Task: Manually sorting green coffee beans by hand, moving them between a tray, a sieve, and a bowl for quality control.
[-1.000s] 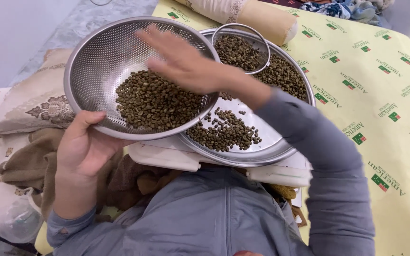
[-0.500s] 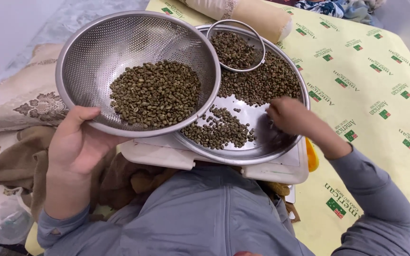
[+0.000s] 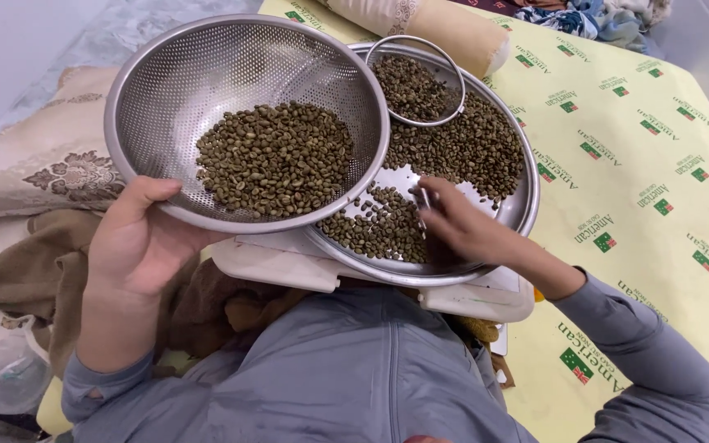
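My left hand [image 3: 137, 238] grips the near rim of a perforated steel colander [image 3: 174, 90], held tilted above my lap with a heap of green coffee beans [image 3: 276, 157] inside. My right hand [image 3: 461, 228] rests in a round steel tray [image 3: 525, 193], its fingers curled against a small heap of beans [image 3: 375, 226]. A larger pile of beans [image 3: 469, 143] lies at the tray's far side. A small round steel sieve [image 3: 417, 82] with beans sits on that pile. The tray stands on a white board [image 3: 289, 267].
A yellow printed sheet [image 3: 642, 139] covers the surface to the right. A rolled cream bolster [image 3: 436, 29] lies beyond the tray. Patterned pillows [image 3: 51, 168] and a brown cloth [image 3: 34, 279] are on the left. Bundled fabric [image 3: 592, 16] lies at the far right.
My right hand left the colander, dropped to the tray's right side, then slid left to the small heap of beans. The colander stays in my left hand.
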